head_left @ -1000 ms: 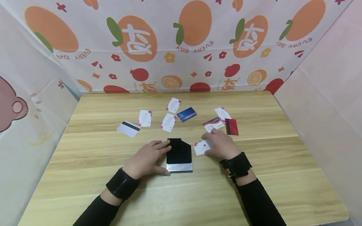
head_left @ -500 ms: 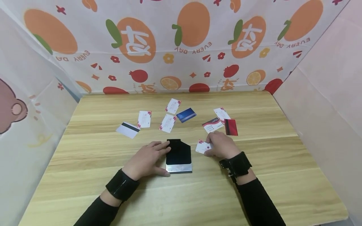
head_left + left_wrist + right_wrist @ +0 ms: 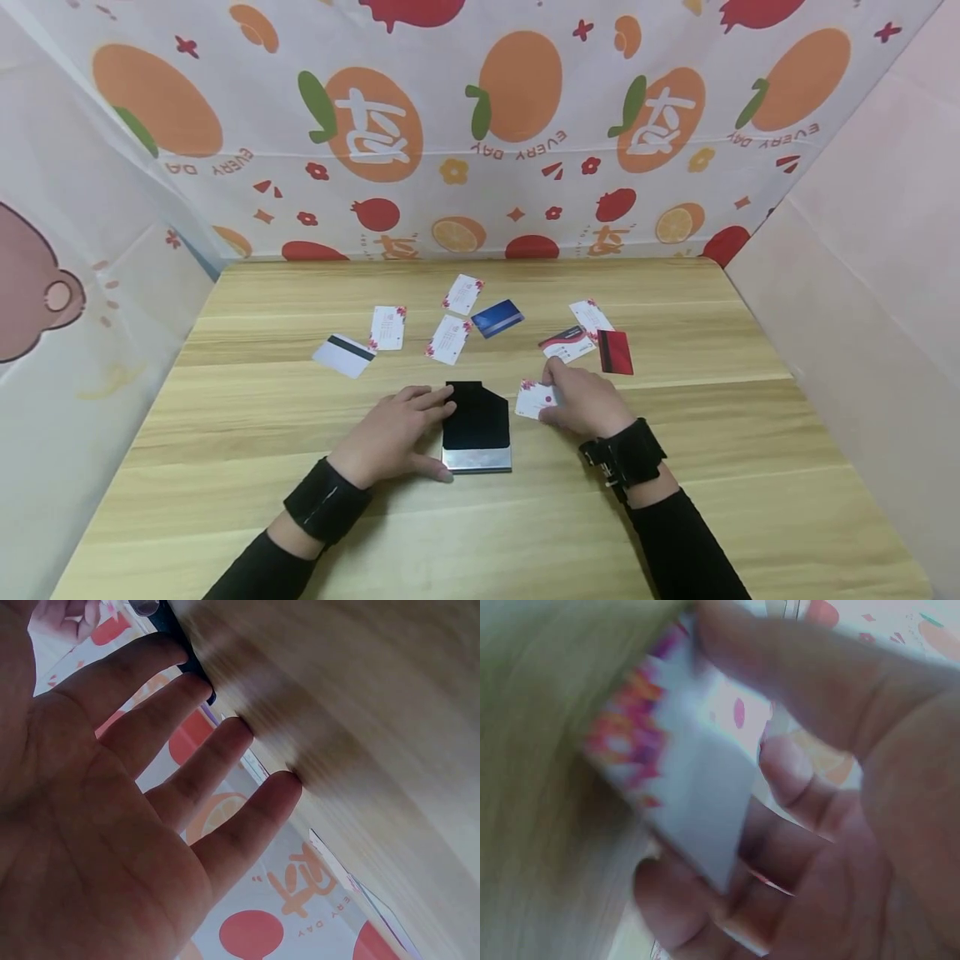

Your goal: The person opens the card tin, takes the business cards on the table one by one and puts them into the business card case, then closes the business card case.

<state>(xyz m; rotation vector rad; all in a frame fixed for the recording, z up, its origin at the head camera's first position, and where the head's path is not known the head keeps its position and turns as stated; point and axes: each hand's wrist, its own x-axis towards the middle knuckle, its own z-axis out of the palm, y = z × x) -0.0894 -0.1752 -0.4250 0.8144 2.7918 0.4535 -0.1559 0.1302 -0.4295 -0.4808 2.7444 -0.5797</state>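
Note:
A flat black card holder [image 3: 477,417] with a silver strip along its near edge lies in the middle of the table. My left hand [image 3: 390,437] rests at its left side, fingers spread and fairly straight, two fingertips touching the black part and the thumb at the near left corner. The left wrist view shows this palm [image 3: 105,832] with its fingertips down by the wood. Just right of the holder, my right hand [image 3: 588,402] holds a white card with pink-red flowers [image 3: 534,400] by its edges. In the right wrist view the card [image 3: 697,776] sits between thumb and fingers, blurred.
Beyond the hands lie several white flowered cards [image 3: 449,339], a blue card [image 3: 498,318] and a white card with a black stripe [image 3: 344,357]. A red card [image 3: 616,352] and a red-and-white card [image 3: 567,344] lie beyond the right hand. A fruit-print cloth [image 3: 525,200] hangs behind the table.
The right hand's fingers have drawn closer round the flowered card, which has shifted slightly. The left hand stays at the holder. The head view has tilted up a little.

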